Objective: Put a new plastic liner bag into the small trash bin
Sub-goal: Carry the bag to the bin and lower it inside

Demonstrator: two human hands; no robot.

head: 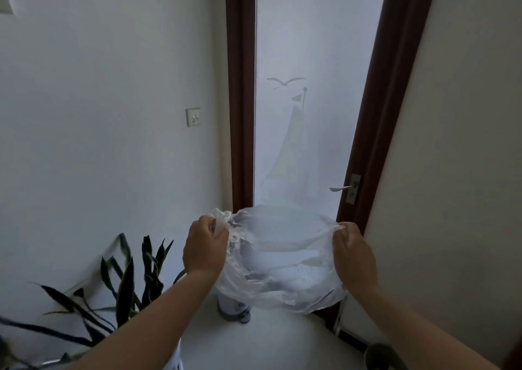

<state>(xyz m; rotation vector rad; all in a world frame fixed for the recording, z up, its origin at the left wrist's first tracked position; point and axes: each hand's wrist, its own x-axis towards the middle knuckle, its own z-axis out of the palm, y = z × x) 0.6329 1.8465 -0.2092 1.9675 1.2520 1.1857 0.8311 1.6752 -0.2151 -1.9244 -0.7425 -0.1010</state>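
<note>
Liner bag [282,259]: thin, clear-to-whitish plastic, crinkled, ballooned open between both hands at mid-air. Film is see-through; the door panel and floor show faintly behind it. Top edge stretched taut from hand to hand, lower part sagging in folds and creases.

Left hand [204,246]: closed, pinching a bunched wad of the bag's rim at the bag's left side. Right hand [353,252]: closed, fingers curled round the rim at the bag's right side. Both forearms bare, reaching in from the bottom of the frame.

Trash bin [234,307]: small, pale, standing on the floor [268,341] below the bag, near the foot of the door frame. Only its lower left part shows clear of the bag; the rest is seen dimly through the plastic. Bluish marks low on its side, too blurred to read. Bag hangs above it; cannot tell whether the film touches it.

Surroundings: frosted glass door [305,87] in a dark wood frame, etched with a sailboat and a gull; lever handle [343,188] on the right. Light switch [193,117] on the white wall to the left. Potted plant [124,285] with long dark leaves at lower left, cut off by the frame edge, blurred. Dark round object at bottom right corner, cut off, cannot make out. No legible writing anywhere.
</note>
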